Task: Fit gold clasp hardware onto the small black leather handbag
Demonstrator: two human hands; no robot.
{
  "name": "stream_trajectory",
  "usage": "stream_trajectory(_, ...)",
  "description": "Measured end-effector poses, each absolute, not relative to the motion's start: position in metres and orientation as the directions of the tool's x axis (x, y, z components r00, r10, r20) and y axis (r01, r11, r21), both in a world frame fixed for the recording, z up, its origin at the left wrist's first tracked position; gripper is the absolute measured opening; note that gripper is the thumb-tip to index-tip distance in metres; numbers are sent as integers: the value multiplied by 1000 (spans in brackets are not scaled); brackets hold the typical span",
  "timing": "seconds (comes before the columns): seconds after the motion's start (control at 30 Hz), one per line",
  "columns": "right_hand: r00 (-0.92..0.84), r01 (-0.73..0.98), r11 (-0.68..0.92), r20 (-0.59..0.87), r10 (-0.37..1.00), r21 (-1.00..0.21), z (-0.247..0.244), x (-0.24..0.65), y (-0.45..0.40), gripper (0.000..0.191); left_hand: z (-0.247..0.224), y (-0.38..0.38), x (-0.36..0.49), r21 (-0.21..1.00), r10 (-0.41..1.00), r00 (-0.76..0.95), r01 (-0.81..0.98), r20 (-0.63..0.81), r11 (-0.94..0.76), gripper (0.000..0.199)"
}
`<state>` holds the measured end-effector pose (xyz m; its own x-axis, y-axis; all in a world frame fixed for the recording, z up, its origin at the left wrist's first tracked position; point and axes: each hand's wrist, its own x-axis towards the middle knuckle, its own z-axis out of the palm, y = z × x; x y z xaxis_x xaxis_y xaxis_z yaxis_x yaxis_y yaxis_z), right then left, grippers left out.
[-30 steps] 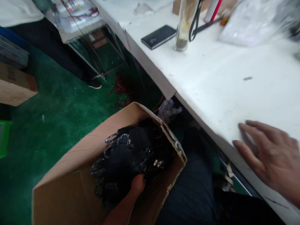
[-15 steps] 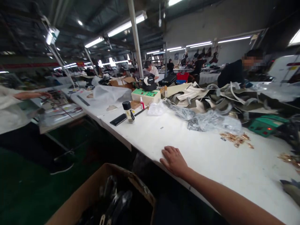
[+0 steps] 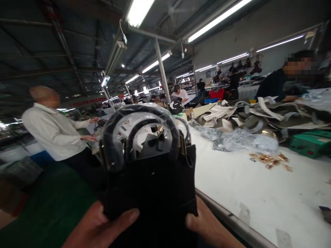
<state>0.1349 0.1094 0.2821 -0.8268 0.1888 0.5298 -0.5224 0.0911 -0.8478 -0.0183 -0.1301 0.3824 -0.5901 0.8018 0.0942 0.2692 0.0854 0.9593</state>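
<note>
Handbag (image 3: 151,182) between both hands (image 3: 155,224)

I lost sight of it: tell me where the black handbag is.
In the head view the black handbag is low and centre, held up between the left hand and right hand, just left of the white table edge.

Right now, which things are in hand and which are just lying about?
In hand:
black handbag with plastic-wrapped handles, held by left hand and right hand.

Lying about:
brass fittings, crumpled plastic wrap, green box, white table.
</note>
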Motion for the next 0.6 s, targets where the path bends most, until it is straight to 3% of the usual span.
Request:
stream_trajectory(0.07,-794,-524,66,515,323,-849,289,158,108,88,398,-105,-11,962,901,-427,268,73,49,56)
stream_trajectory(0.2,-697,-555,-145,363,619,-819,301,190,107,111,408,-49,3,997,959,-276,53,63,-50,45)
stream_trajectory(0.27,-644,-551,-132,319,696,-824,308,199,109,107,405,-20,7,998,976,-212,6,56,-56,47)
stream_trajectory(0.37,-596,-495,-67,283,751,-867,310,201,122,92,398,21,5,990,982,-152,101,112,-98,61)
stream_trajectory(0.47,-640,-513,-161,251,726,-843,306,197,142,84,395,57,0,947,968,-125,266,218,-179,66)
stream_trajectory(0.6,-618,-556,-182,257,743,-811,321,193,173,88,413,102,-4,960,962,-169,217,215,-177,63)
